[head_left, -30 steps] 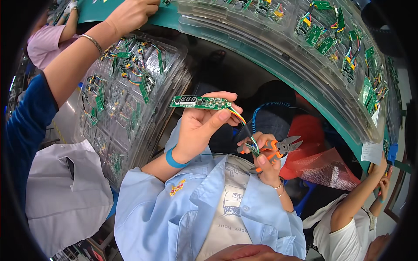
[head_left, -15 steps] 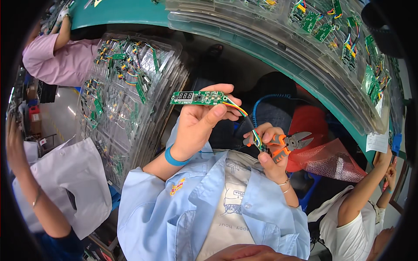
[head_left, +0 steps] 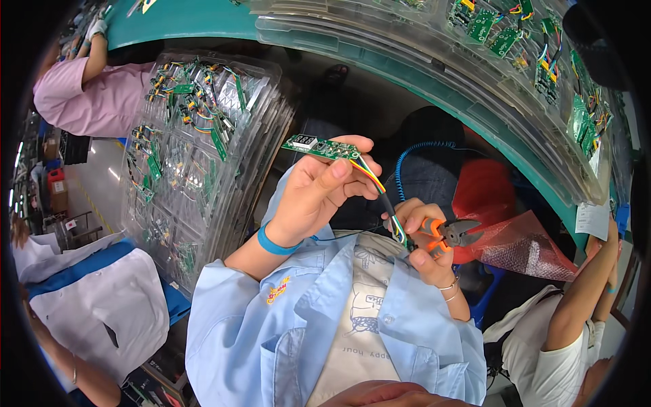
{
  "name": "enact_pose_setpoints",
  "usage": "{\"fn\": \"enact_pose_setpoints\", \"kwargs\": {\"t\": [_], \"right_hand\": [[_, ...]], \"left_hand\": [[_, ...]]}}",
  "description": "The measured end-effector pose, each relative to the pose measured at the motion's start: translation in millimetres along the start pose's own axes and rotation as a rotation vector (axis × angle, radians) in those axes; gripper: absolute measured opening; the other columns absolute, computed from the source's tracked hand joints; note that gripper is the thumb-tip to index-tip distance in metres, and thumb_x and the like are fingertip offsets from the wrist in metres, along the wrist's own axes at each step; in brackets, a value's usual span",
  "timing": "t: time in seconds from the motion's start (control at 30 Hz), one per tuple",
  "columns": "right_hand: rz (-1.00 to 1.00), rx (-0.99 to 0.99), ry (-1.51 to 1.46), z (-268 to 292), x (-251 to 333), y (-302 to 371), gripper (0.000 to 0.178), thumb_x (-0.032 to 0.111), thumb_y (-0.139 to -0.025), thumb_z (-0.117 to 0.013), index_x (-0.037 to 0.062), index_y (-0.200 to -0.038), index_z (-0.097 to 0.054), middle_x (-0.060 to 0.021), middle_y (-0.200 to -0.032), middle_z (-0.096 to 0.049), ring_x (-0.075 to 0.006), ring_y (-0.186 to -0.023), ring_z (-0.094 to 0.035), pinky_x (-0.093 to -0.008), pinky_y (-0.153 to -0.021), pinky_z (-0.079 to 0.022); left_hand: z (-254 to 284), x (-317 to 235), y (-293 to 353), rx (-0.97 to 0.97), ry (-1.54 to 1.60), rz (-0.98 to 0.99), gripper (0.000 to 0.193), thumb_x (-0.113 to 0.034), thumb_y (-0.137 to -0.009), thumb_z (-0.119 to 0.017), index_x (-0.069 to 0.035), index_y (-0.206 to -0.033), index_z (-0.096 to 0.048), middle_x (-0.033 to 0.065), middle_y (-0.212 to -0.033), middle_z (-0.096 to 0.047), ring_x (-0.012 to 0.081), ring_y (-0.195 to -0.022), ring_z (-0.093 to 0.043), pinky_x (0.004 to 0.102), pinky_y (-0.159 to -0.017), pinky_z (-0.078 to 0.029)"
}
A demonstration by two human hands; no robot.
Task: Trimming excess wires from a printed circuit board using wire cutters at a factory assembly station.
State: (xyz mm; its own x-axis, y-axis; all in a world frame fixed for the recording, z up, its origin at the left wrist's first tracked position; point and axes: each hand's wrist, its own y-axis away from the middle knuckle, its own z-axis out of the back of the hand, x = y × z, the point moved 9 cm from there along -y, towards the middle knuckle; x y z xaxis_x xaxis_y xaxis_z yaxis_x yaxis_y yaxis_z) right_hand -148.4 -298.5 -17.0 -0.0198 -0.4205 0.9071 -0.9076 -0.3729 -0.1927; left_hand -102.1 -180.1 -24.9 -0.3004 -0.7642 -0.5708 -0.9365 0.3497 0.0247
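My left hand pinches a narrow green circuit board between thumb and fingers. The board carries a small digit display at its left end and is tilted. From its right end a bundle of coloured wires, partly in a black sleeve, runs down to my right hand. Thumb and fingers of that hand close on the wires' lower end, where a small dark part is mostly hidden. Orange-handled diagonal cutters also sit in the right hand, their jaws apart and pointing right, touching no wire.
Stacked clear plastic trays of wired boards stand at left. More trays lie on the green table ahead. A blue coiled cord and red bubble wrap are beyond my right hand. Co-workers' arms show at both sides.
The board has tilted, its display end shifting right and its wired end dipping slightly. The cutters have turned a little in my right hand. At left, a co-worker's arm and white garment have moved down.
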Motion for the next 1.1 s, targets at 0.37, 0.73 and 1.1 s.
{"fn": "enact_pose_setpoints", "kwargs": {"t": [0.37, 0.73, 1.1], "right_hand": [[-0.209, -0.217, 0.006, 19.2, -9.9, -9.6, 0.022, 0.005, -0.075, -0.052, 0.0025, -0.096, -0.045, -0.01, -0.091, -0.05, -0.0119, -0.074, -0.045, -0.0212, -0.067, -0.038], [-0.295, -0.316, -0.202, 24.7, -33.6, -0.8, 0.019, 0.007, -0.078, -0.056, 0.0039, -0.094, -0.047, -0.0031, -0.084, -0.051, -0.0071, -0.071, -0.046, -0.0165, -0.066, -0.037], [-0.296, -0.3, -0.107, 26.6, -35.1, 1.6, 0.018, 0.007, -0.078, -0.055, 0.0047, -0.095, -0.048, -0.0021, -0.082, -0.05, -0.0072, -0.072, -0.046, -0.0176, -0.066, -0.038]], "left_hand": [[-8.0, -1.1, 2.0, 0.012, -0.499, -0.058, 0.034, -0.012, -0.085, -0.046, 0.003, -0.115, -0.038, 0.019, -0.1, -0.053, 0.0192, -0.08, -0.056, 0.0273, -0.07, -0.048], [19.5, 8.5, -10.6, -0.129, -0.023, -0.022, 0.038, -0.012, -0.086, -0.043, 0.001, -0.119, -0.032, 0.0202, -0.103, -0.05, 0.0202, -0.08, -0.056, 0.0288, -0.068, -0.049], [16.0, -10.3, -5.8, -0.177, -0.338, -0.202, 0.037, -0.008, -0.085, -0.043, 0.004, -0.118, -0.034, 0.0197, -0.1, -0.052, 0.019, -0.076, -0.056, 0.0269, -0.067, -0.049]]}}
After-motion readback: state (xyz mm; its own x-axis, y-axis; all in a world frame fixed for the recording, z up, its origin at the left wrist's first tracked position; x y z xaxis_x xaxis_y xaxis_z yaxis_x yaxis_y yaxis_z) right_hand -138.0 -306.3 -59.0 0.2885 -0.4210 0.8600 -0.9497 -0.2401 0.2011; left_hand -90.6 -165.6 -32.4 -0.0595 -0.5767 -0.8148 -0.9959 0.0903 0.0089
